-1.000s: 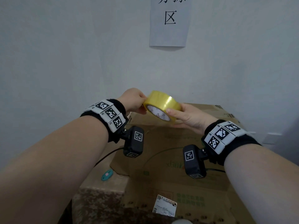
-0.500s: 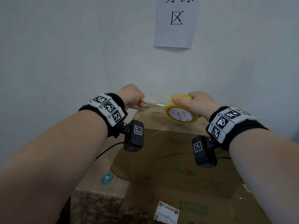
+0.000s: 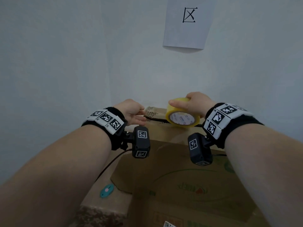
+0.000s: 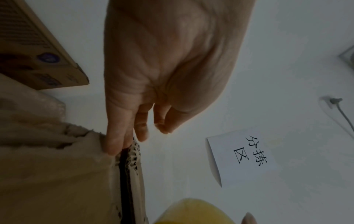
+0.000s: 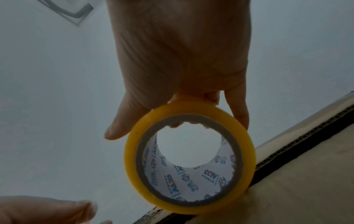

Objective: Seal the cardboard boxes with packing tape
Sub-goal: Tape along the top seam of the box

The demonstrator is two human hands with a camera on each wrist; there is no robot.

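A yellow roll of packing tape [image 3: 182, 116] stands on edge on the far seam [image 3: 155, 119] of the brown cardboard box [image 3: 164, 135]. My right hand [image 3: 196, 102] grips the roll from above. In the right wrist view the thumb and fingers [image 5: 239, 115] clasp the roll [image 5: 130, 163] over the dark gap between the flaps. My left hand [image 3: 139, 115] lies at the left end of the seam. Its straight fingers [image 4: 113, 144] press on the torn flap edge [image 4: 134, 163]. I cannot make out a pulled strip of tape.
The box stands against a pale wall with a paper sign [image 3: 186, 25]. A larger printed box [image 3: 188, 185] lies nearer me. A teal sticker [image 3: 106, 190] and a dark cable [image 3: 111, 163] are on the left. Another carton [image 4: 38, 53] shows in the left wrist view.
The right hand carried the roll right and down onto the far seam. The left hand went from a fist beside the roll to straight fingers on the seam's left end.
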